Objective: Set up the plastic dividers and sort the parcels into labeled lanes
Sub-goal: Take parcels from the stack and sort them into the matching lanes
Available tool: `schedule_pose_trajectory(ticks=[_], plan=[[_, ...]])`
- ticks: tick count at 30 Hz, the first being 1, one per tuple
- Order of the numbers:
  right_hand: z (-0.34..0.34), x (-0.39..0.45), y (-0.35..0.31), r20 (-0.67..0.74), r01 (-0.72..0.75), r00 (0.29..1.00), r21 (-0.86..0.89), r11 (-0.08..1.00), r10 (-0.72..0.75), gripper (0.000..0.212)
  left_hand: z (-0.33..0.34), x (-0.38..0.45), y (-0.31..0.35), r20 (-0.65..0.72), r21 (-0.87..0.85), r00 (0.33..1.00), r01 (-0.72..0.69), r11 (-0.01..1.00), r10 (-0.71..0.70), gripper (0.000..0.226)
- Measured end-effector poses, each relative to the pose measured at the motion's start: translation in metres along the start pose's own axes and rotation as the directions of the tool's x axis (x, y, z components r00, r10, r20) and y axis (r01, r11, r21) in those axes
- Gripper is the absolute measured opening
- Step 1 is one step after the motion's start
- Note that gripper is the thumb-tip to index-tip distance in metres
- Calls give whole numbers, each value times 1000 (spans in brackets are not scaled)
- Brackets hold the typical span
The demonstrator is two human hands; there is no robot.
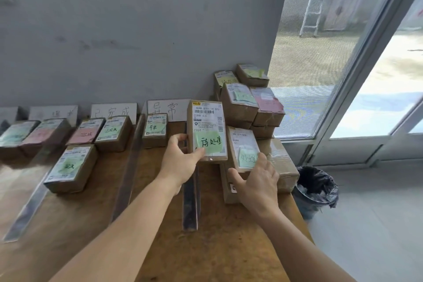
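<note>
Gripping parcel [207,130] upright, left hand [180,160] | right hand [258,181] spread, resting on stacked parcel [245,151]

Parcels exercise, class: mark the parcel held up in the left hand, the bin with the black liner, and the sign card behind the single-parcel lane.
Held parcel [207,121]: head view, on its white shipping label.
Bin [317,186]: head view, on the black liner.
Sign card [168,110]: head view, on its handwritten face.
</note>
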State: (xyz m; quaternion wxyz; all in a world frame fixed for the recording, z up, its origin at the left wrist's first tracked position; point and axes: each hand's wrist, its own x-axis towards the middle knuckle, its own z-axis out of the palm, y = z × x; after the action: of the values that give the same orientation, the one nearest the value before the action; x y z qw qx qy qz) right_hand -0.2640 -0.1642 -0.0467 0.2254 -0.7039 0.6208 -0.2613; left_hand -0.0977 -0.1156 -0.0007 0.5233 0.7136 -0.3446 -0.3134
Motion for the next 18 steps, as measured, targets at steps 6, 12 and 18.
schedule_pose_trajectory(ticks=[6, 12, 18], plan=[[-22, -7, -6, -106, 159, 983, 86, 983, -150, 89, 1, -15, 0, 1, 14, 1000, 21, 1000, -21, 53], [-28, -12, -22, -117, 210, 973, 118, 971, -196, 89, -17, -34, 0, -16, -6, 1000, 20, 1000, -20, 59], [-23, -19, -44, -147, 280, 954, 128, 951, -261, 88, -41, -40, 1, -60, -22, 998, -10, 1000, 9, 49]])
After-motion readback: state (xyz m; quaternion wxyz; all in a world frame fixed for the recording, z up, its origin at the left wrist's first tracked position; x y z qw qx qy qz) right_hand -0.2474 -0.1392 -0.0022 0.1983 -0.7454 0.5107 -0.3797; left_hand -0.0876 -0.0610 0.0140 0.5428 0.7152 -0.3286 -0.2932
